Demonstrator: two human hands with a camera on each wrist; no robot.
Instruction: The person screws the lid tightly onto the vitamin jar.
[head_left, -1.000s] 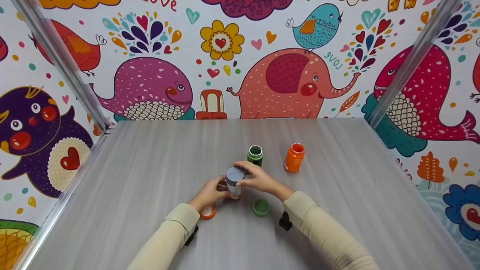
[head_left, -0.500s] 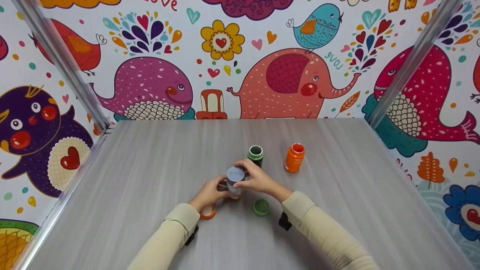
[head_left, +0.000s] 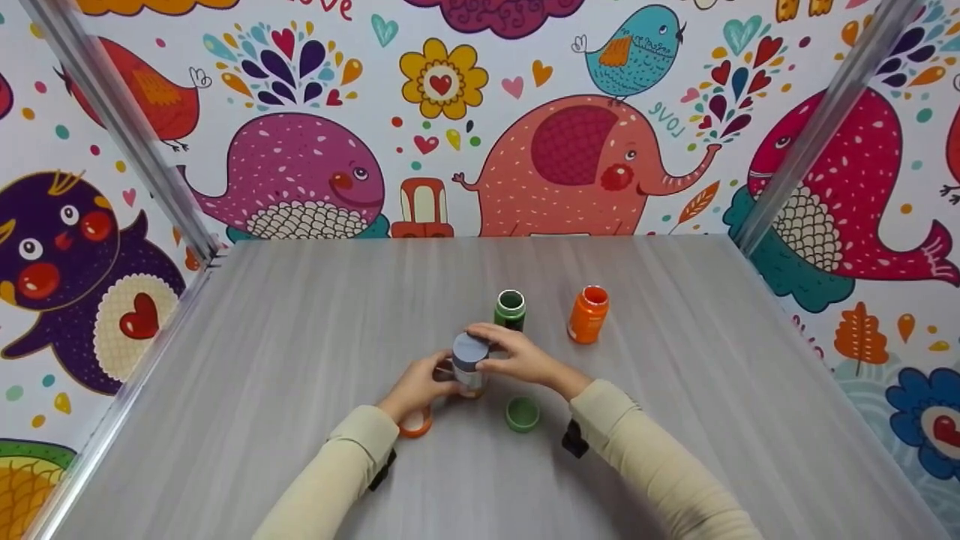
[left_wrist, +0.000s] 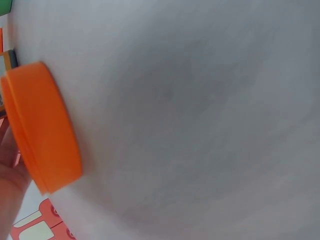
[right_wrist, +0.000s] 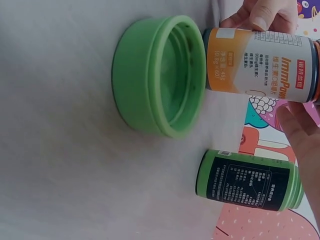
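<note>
Near the middle of the table stands a vitamin bottle with a grey-blue screw cap [head_left: 471, 351]. Its white and orange label [right_wrist: 250, 65] shows in the right wrist view. My left hand [head_left: 420, 388] grips the bottle's body from the left side. My right hand [head_left: 521, 360] holds the cap at its edge, thumb in front and fingers behind. An orange cap [left_wrist: 42, 127], open side up in the head view, lies close by my left wrist. A green cap [right_wrist: 155, 75] rests open side up just in front of the bottle.
Behind my right hand stands an uncapped green bottle [head_left: 511, 311]. An uncapped orange bottle [head_left: 589, 315] is farther right. The grey table [head_left: 300, 315] ends at walls printed with cartoon animals, with metal posts [head_left: 135, 135] at the corners.
My right hand's fingers shifted inward round the cap half a second ago, and now sit back out toward the right. The left hand, bottle and loose caps keep their places.
</note>
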